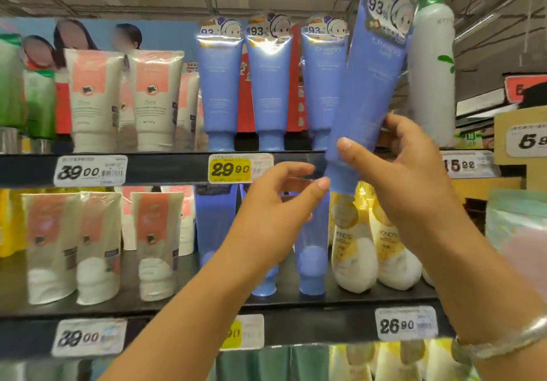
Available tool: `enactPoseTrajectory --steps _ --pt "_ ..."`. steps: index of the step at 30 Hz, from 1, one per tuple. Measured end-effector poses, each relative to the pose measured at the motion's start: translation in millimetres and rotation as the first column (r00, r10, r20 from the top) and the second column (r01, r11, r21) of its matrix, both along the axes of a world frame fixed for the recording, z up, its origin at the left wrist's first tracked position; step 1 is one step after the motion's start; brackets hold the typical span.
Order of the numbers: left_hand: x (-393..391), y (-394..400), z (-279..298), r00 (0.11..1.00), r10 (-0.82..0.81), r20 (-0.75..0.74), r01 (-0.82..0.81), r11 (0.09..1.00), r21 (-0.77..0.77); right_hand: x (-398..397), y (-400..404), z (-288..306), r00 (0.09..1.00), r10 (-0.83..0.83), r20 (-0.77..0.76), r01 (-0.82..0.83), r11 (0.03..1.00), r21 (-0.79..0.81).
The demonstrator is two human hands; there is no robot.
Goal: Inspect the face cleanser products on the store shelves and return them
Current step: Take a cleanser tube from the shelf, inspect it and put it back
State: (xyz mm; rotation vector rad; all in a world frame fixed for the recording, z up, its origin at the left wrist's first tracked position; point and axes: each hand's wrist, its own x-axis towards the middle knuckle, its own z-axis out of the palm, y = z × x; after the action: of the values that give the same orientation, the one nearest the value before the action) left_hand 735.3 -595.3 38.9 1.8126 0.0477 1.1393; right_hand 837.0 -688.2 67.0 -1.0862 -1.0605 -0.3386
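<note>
On my left I see white tubes (pixel 91 99), then three blue tubes (pixel 220 90) standing on the upper shelf (pixel 165 167). My left hand (pixel 275 203) hangs loosely curled, holding nothing, just beside a cap (pixel 340 178). My right hand (pixel 405 167) grips the tilted blue tube (pixel 370 84) before the shelf.

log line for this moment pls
right hand grips tilted blue tube | left hand open near its cap | three blue tubes on shelf
</note>
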Motion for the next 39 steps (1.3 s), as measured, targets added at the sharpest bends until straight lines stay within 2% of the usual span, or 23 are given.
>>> enactPoseTrajectory --steps 3,7,13,16,20,26,35,39 --pt "-18 5 -28 0.998 -0.049 -0.033 0.046 0.996 -0.081 -23 9 -24 0.996 0.081 -0.041 -0.082 0.996 -0.024" --pt "-51 8 -64 0.989 -0.145 -0.001 0.138 0.949 -0.285 -56 20 -61 0.979 0.142 -0.145 -0.152 0.986 -0.061" --pt "-106 15 -112 0.972 -0.231 0.046 0.221 0.825 -0.521 -113 29 -114 0.903 0.308 -0.298 -0.345 0.935 -0.078" --pt "-132 17 -133 0.958 -0.28 0.066 0.263 0.762 -0.592 -141 36 -137 0.869 0.318 -0.379 -0.37 0.926 -0.07" --pt "-168 19 -161 0.94 -0.327 0.096 0.294 0.633 -0.716 -177 40 -163 0.827 0.313 -0.467 -0.386 0.92 -0.066" --pt "-214 11 -195 0.923 -0.346 0.167 0.33 0.491 -0.806 -229 37 -200 0.778 0.268 -0.568 -0.386 0.917 -0.097" --pt "-280 6 -229 0.91 -0.328 0.255 0.367 0.346 -0.863 -296 34 -231 0.722 0.212 -0.659 -0.417 0.893 -0.171" --pt "-304 4 -243 0.922 -0.311 0.231 0.326 0.302 -0.896 -314 32 -243 0.696 0.176 -0.696 -0.418 0.888 -0.193"
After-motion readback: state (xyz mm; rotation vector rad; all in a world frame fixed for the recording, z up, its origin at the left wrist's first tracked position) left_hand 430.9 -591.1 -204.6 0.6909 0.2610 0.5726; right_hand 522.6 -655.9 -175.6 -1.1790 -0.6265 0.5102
